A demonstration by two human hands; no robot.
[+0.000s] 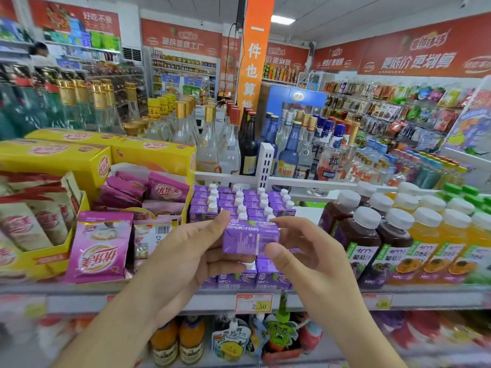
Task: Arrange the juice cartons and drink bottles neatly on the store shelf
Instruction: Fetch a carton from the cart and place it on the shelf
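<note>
A shop: stocked shelves (159,293), price tag (254,303), promotional banners (414,53).

Small shop interior, white panel ceiling (372,11) w/ a lit rectangular light (283,20) just right of the orange hanging banner (255,54). Red promo signs (414,51) run along the walls both sides of that banner, above wall shelving (183,65) packed w/ goods. Blue fridge cabinet (295,99) stands right of the banner's lower end; white AC unit (132,53) mounted well left of it. Floor not visible.
</note>
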